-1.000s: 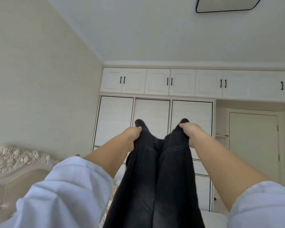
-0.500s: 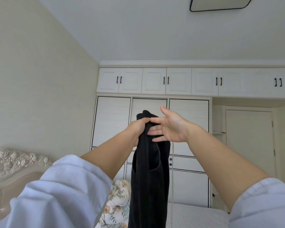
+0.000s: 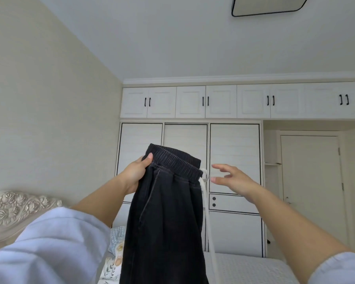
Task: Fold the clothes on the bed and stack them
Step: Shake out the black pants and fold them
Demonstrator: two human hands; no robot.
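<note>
Your left hand (image 3: 135, 175) grips the black trousers (image 3: 164, 218) at the elastic waistband, thumb on top; they hang lengthwise, waistband up, above the bed (image 3: 244, 269). Your right hand (image 3: 233, 180) (fingers spread, holding nothing) hovers just beside the white drawstring (image 3: 208, 218).

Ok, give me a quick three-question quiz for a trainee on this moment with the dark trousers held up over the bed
1. True or false: both hands hold the black elastic-waist trousers.
2. Which hand has a grip on the waistband: A) left hand B) right hand?
3. Fill in: a white ______ hangs from the waistband's right end.

Key: 1. False: the right hand is open beside the waistband, not gripping it. 2. A. 3. Drawstring.
</note>
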